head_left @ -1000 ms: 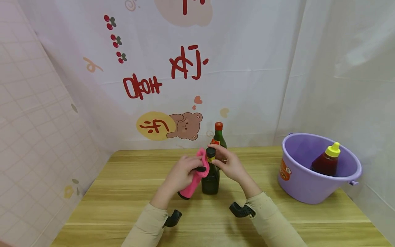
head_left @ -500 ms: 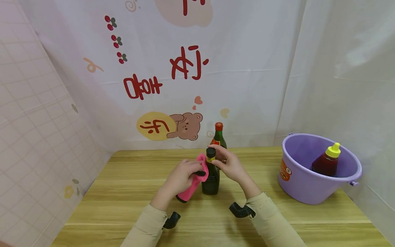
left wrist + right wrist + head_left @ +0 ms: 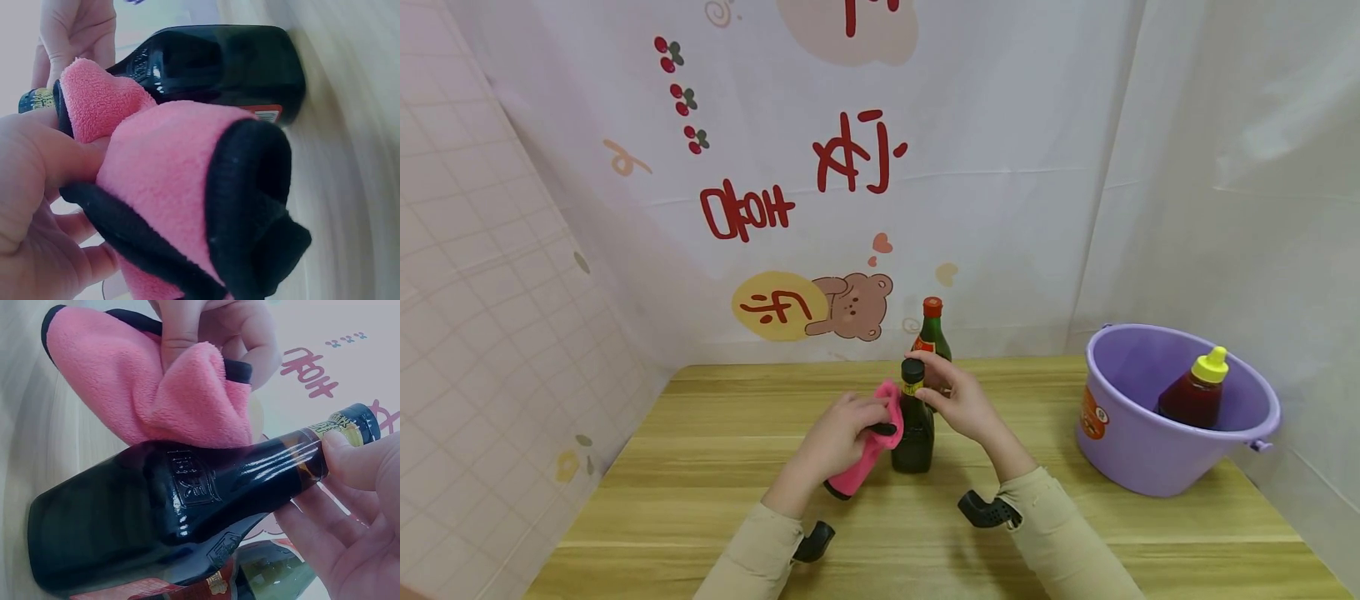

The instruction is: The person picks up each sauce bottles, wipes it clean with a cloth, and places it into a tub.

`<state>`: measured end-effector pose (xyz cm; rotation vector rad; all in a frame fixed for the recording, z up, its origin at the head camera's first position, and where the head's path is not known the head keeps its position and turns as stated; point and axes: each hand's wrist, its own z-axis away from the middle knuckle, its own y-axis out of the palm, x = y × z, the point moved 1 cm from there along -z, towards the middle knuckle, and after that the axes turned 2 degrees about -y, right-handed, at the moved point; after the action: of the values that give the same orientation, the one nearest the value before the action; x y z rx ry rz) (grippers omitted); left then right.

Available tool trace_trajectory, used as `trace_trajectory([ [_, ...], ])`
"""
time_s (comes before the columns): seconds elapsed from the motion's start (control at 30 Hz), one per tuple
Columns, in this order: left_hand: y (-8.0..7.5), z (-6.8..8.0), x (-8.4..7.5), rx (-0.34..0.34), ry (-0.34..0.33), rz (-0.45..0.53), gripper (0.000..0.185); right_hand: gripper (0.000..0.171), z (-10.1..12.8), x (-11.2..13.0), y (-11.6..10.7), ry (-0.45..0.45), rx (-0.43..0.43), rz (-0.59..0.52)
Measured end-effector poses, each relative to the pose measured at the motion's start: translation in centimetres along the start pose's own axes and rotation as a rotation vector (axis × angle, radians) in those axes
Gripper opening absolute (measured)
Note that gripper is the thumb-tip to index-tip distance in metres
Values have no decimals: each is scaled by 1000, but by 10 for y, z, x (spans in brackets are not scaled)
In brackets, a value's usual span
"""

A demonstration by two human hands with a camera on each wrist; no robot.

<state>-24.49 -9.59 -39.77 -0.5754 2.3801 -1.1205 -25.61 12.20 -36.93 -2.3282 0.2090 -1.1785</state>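
A dark glass sauce bottle with a black cap stands upright on the wooden table. My right hand holds it by the neck, the thumb just under the cap, as the right wrist view shows. In my left hand is a pink cloth with black edging, pinched between thumb and fingers. The cloth lies against the bottle's shoulder in the right wrist view and its loose end hangs toward the table. Close behind stands a green bottle with a red cap, partly hidden by my right hand.
At the right of the table stands a purple bucket. Inside it leans a squeeze bottle of dark red contents with a yellow cap. A printed white curtain rises behind the table's back edge.
My left hand has shifted slightly down and left along the bottle with the cloth, whose upper edge has dropped. My right hand and the dark bottle have stayed in place.
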Motion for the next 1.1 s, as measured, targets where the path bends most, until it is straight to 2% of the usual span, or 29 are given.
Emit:
trace_trajectory([
  [0.13,3,5,2,24,-30,-12,30,50,2,16,-4,-12,4,3],
  [0.23,4,9,3,32,-51,-12,31,50,3,17,-4,-15,-1,7],
  [0.47,7,16,4,13,-47,2,30,50,3,16,-3,-10,-4,5],
  [0.67,11,22,7,28,-75,13,30,50,3,17,-3,-18,-9,-7],
  [0.93,17,26,12,15,-14,27,30,51,2,17,-3,-16,-5,-23],
  [1.1,23,29,14,66,-3,10,27,51,1,17,-4,-18,-4,-34],
])
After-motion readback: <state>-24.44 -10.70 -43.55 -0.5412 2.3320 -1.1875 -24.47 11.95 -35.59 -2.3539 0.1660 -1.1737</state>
